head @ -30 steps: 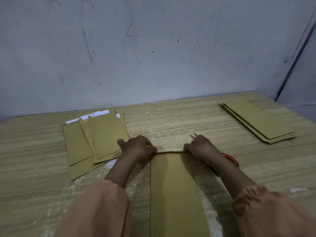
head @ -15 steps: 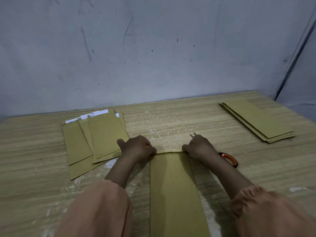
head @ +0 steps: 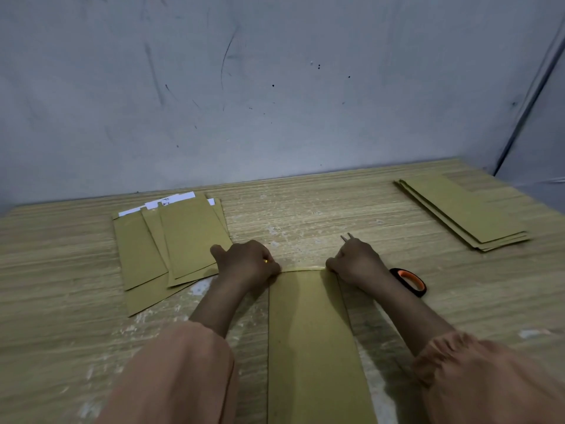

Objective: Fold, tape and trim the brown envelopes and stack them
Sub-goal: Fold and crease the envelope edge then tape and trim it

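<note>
A long brown envelope [head: 308, 332] lies lengthwise in front of me on the wooden table [head: 305, 215]. Its far edge is folded over and bows up slightly between my hands. My left hand [head: 247, 263] is closed and pinches the far left corner of that fold; a small yellow spot shows at its fingers. My right hand [head: 356, 261] is closed on the far right corner. It also holds scissors: the metal tips [head: 347, 237] stick out beyond the knuckles, and the orange-and-black handle [head: 408, 281] shows behind the wrist.
A loose pile of brown envelopes [head: 171, 243] with white paper [head: 171, 199] sticking out lies at the left, touching my left hand. A neat stack of brown envelopes [head: 464, 212] sits at the far right. A grey wall [head: 275, 87] borders the table's far edge.
Both hands stay at the envelope's far corners, with only a slight shift. The folded edge between them bows up a little more.
</note>
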A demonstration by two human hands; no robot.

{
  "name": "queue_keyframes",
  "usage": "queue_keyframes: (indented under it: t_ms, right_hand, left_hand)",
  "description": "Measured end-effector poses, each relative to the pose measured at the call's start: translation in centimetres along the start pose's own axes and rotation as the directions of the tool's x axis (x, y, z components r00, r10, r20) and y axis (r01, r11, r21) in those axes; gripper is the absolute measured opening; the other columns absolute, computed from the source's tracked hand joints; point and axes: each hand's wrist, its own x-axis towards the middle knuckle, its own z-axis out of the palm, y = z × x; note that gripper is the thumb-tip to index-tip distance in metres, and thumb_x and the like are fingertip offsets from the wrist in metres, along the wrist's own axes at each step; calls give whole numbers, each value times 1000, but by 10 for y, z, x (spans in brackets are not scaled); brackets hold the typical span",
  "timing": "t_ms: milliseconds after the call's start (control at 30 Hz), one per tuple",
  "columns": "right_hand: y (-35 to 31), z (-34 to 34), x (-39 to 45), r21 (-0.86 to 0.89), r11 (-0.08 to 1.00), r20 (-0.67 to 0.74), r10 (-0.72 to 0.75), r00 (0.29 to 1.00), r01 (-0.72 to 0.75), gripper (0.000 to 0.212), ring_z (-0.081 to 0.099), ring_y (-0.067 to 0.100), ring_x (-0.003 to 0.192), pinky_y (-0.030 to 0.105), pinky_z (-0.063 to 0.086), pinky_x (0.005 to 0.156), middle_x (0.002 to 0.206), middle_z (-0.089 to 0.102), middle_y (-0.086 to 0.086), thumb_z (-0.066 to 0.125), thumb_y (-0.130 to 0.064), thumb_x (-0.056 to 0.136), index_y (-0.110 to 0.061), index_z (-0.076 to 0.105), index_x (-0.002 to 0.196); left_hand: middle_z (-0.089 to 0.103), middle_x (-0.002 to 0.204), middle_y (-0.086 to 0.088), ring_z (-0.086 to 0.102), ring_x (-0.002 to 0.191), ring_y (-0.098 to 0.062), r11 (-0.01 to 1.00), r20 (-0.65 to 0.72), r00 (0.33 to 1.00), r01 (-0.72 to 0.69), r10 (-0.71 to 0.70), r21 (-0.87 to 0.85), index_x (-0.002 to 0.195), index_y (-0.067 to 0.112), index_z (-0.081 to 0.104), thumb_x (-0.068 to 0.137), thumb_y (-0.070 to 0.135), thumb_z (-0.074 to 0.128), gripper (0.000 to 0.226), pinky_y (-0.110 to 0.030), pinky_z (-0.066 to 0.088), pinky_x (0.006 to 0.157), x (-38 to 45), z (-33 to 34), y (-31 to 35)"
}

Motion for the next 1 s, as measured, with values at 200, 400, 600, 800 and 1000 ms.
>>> queue_keyframes:
  t_ms: [200,400,600,800,1000]
  right_hand:
    - [-3,2,-5,-64,998,-11,-2,1000,1,42,57,21,68,27,41,64,52,41,2,59,-19,88,-10,38,52]
    - [-1,4,-4,-106,994,-14,6,1000,-8,39,38,11,48,24,27,44,51,39,2,60,-15,86,-11,41,53]
    - [-8,-8,-4,-100,993,18,72,997,-70,20,55,18,73,24,37,50,72,50,3,69,-22,82,-9,53,82]
    - [-8,-20,1,-96,987,36,134,990,-130,41,61,20,91,25,46,68,108,63,6,80,-30,71,-7,57,96]
    - [0,-22,13,57,967,151,236,960,-247,42,52,13,52,23,39,49,60,56,2,83,-24,70,-17,43,81]
  left_hand:
    - [67,92,9,55,100,-15,998,-76,997,-19,23,57,78,31,62,86,45,56,17,-36,17,80,-4,3,4]
    - [65,87,9,55,98,-16,994,-103,995,1,10,113,88,27,67,84,41,58,18,-38,21,87,-4,4,10]
    - [54,72,9,53,86,-18,988,-57,998,41,-33,146,91,25,65,81,35,60,15,-40,21,94,1,1,16]
    - [52,72,7,48,80,-18,988,-8,998,57,-57,142,90,24,62,79,29,60,13,-42,19,98,6,-1,17]
    - [57,74,6,50,76,-18,994,35,996,81,-84,78,93,24,64,78,32,60,17,-44,18,97,11,1,13]
